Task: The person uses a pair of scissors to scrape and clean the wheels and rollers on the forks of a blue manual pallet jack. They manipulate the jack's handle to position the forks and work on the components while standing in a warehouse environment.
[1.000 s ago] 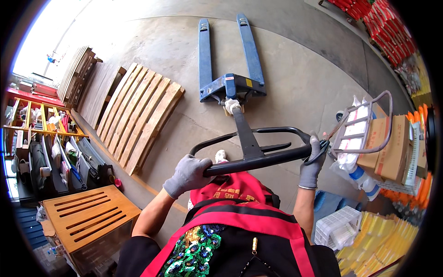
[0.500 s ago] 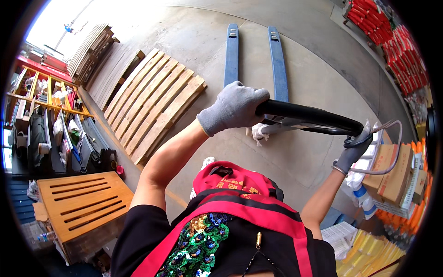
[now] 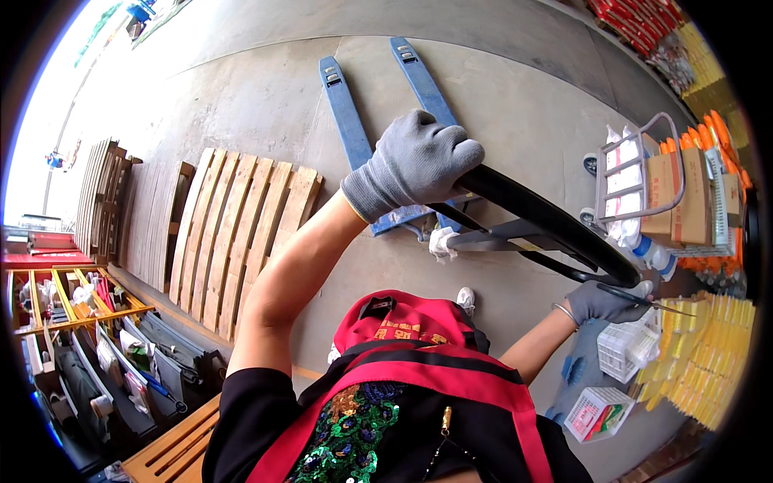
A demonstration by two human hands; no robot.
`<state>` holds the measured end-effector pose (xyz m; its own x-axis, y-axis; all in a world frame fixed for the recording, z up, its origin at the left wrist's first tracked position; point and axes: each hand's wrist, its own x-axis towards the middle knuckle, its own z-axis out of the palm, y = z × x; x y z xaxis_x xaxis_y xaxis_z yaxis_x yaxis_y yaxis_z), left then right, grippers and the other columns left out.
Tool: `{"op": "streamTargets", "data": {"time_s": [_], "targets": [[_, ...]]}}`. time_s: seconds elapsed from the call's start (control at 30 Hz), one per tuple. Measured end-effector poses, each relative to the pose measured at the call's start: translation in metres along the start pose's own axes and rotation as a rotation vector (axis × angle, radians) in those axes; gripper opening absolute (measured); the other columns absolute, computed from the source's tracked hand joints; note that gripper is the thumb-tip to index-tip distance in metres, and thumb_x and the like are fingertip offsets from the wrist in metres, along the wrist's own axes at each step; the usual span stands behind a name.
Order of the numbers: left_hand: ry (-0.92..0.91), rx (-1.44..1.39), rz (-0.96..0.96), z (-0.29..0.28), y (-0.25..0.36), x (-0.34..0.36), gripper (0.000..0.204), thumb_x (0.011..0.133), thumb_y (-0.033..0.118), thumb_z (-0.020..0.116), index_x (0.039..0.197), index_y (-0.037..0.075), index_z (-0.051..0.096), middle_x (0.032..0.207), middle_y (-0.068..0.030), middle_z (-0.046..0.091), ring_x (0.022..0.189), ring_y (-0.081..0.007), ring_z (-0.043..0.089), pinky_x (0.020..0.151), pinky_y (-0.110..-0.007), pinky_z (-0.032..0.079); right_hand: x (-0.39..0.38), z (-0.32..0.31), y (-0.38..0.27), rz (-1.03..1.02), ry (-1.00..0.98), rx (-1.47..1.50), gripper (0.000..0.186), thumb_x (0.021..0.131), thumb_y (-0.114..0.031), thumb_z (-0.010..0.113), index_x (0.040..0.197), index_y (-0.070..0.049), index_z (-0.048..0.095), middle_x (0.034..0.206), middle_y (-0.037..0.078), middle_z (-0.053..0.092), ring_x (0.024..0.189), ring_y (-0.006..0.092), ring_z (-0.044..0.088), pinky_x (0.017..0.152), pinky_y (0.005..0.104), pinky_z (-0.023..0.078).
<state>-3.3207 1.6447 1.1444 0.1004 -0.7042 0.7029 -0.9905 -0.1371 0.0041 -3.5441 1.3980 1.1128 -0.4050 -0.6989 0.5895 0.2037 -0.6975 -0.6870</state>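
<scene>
The blue pallet jack (image 3: pixel 348 125) lies ahead, its forks pointing away and slightly left, between a slatted wooden pallet (image 3: pixel 251 217) on the left and a loaded trolley (image 3: pixel 682 173) on the right. Its black handle (image 3: pixel 555 221) slants down to the right: the gloved left hand (image 3: pixel 419 157) clenches the end nearer the forks, while the right hand (image 3: pixel 605 303) meets the lower end beside a thin pointed tool (image 3: pixel 672 309), though I cannot tell its grip.

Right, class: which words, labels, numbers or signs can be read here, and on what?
I won't copy wording out, but print shows on:
Red apron: yellow characters across the front.
Cardboard box: reddish marks, too small to read.
White carton: coloured print, too small to read.
</scene>
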Motion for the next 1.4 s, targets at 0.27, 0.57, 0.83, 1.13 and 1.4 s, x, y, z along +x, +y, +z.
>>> {"op": "streamTargets", "data": {"time_s": [0.27,0.57,0.83,1.13,1.4], "targets": [[0.054,-0.003,0.134,0.027,-0.050,0.030,0.034,0.064,0.033,0.077,0.084,0.016,0.055,0.069,-0.0018,0.054,0.058,-0.0222,0.056,0.059,-0.032,0.043,0.005,0.015,0.028,-0.034,0.190,0.064,0.025,0.089,-0.015,0.063,0.110,-0.002,0.057,0.099,0.005,0.059,0.083,0.0132,0.058,0.071,0.0269,0.051],[0.132,0.019,0.117,0.098,-0.119,0.111,0.034,0.063,0.030,0.079,0.083,0.015,0.056,0.067,-0.0032,0.057,0.058,-0.0238,0.059,0.053,-0.033,0.045,0.048,0.100,0.106,0.047,0.100,0.119,0.031,0.090,-0.022,0.064,0.111,-0.002,0.053,0.096,0.009,0.055,0.077,0.0133,0.053,0.066,0.0271,0.050],[0.174,0.069,-0.106,0.167,-0.188,0.189,0.027,0.071,0.033,0.074,0.081,0.014,0.057,0.072,-0.0069,0.062,0.066,-0.0297,0.063,0.060,-0.036,0.052,0.108,0.207,0.225,0.016,-0.200,-0.178,0.045,0.093,-0.033,0.057,0.114,0.006,0.048,0.110,0.020,0.052,0.094,0.0242,0.054,0.088,0.0362,0.044],[0.181,0.056,-0.447,0.254,-0.285,0.287,0.021,0.074,0.024,0.070,0.081,0.009,0.058,0.076,-0.0141,0.062,0.073,-0.0368,0.062,0.063,-0.042,0.051,0.140,0.351,0.337,-0.013,-0.338,-0.110,0.036,0.096,-0.029,0.054,0.111,0.002,0.045,0.101,0.016,0.051,0.090,0.0224,0.054,0.081,0.0346,0.046],[0.276,0.110,-0.512,0.331,-0.356,0.374,0.018,0.077,0.025,0.068,0.079,0.009,0.058,0.076,-0.0133,0.062,0.072,-0.0345,0.063,0.064,-0.040,0.053,0.207,0.528,0.457,0.161,-0.474,-0.163,0.049,0.092,-0.044,0.053,0.107,0.002,0.047,0.103,0.017,0.051,0.093,0.0262,0.054,0.087,0.0386,0.044]]}}
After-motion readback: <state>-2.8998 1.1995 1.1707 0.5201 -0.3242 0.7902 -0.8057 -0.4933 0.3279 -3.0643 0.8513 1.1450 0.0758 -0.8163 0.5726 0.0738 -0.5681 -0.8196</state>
